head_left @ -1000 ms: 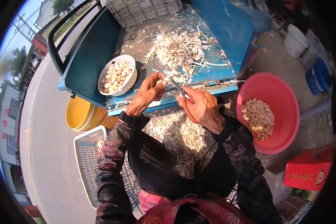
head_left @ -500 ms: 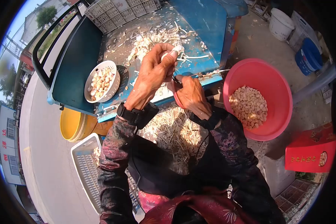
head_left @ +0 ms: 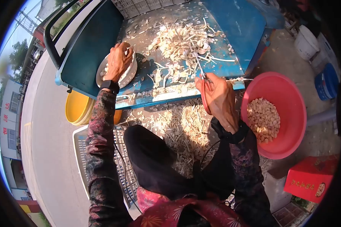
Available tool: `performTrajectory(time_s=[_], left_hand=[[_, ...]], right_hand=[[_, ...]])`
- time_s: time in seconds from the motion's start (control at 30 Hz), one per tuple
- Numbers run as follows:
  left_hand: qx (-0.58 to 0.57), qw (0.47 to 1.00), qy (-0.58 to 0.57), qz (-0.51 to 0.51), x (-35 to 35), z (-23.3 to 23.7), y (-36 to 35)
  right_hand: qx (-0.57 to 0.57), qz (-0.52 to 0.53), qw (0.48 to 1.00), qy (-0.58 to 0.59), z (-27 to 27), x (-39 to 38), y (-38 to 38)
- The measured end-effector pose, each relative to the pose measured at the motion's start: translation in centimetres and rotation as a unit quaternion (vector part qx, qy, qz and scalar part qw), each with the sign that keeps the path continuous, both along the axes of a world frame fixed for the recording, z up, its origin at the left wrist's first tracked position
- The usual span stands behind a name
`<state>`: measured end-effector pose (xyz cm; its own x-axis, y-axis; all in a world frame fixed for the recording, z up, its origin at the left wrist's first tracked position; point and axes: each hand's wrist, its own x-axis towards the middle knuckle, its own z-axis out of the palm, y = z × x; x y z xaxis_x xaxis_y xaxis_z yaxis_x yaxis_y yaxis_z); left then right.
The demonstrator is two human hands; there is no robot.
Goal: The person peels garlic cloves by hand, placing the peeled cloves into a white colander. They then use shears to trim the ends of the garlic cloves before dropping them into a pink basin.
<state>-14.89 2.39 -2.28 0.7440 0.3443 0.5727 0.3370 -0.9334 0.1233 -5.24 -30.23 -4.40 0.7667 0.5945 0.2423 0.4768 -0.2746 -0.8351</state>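
My left hand (head_left: 118,61) is over the white bowl (head_left: 129,77) of garlic on the left of the blue truck bed. Its fingers curl downward, and what they hold, if anything, is hidden. Red-handled scissors (head_left: 204,92) are in my right hand (head_left: 221,96), at the front edge of the bed. Their blades point away from me, towards a heap of garlic bulbs, cut stems and skins (head_left: 182,39). Parts of the bowl and its garlic are covered by my left hand.
A pink tub (head_left: 297,109) with peeled-looking cloves stands at the right. A yellow bucket (head_left: 76,108) and a white plastic crate (head_left: 81,151) are below left. Trimmings (head_left: 178,125) cover the ground between my knees. A red box (head_left: 310,179) sits at lower right.
My left hand has left my right hand and the garlic work above the heap, moving left to the bowl. My right hand has shifted right, still with the scissors. The view has shifted too.
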Motion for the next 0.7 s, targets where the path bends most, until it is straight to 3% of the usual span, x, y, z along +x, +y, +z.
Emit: performTrajectory(time_s=[0.07, 0.1, 0.13, 0.17, 0.2, 0.27, 0.33, 0.43, 0.53, 0.7], left_hand=[[0.139, 0.99, -0.029, -0.007, -0.2, -0.6, -0.7], [0.018, 0.999, 0.002, -0.051, 0.5, -0.9, -1.2], [-0.182, 0.98, -0.001, -0.075, 1.7, -1.2, -3.4], [-0.238, 0.967, 0.016, -0.086, 3.1, -2.1, -4.8], [-0.212, 0.964, 0.025, -0.161, 4.4, -4.1, -4.4], [-0.115, 0.972, 0.122, -0.162, 6.2, -7.0, -4.0], [-0.206, 0.955, 0.121, -0.176, 6.8, -8.8, -4.2], [-0.117, 0.971, 0.139, -0.154, 5.8, -9.3, -4.3], [-0.112, 0.971, 0.122, -0.175, 3.7, -8.4, -5.6], [-0.084, 0.972, 0.097, -0.195, 2.6, -8.8, -5.4]], right_hand=[[-0.015, -0.007, 1.0, 0.015, 0.6, -0.2, 0.2], [-0.023, -0.009, 1.0, 0.016, 0.9, -0.4, 0.3], [-0.028, -0.008, 0.999, 0.016, 0.7, -0.5, 0.6], [-0.034, -0.005, 0.999, 0.023, 0.5, -0.5, 0.7], [-0.04, -0.002, 0.999, 0.028, 0.4, -0.6, 0.9], [-0.082, -0.002, 0.996, 0.031, 0.7, -0.5, 0.8], [-0.122, -0.004, 0.992, 0.04, 0.8, -0.4, 0.7], [-0.119, -0.009, 0.992, 0.048, 0.8, -0.3, 0.8], [-0.15, -0.005, 0.988, 0.02, 0.9, -0.2, 0.8], [-0.09, -0.012, 0.995, 0.039, 1.0, -0.5, 0.3]])
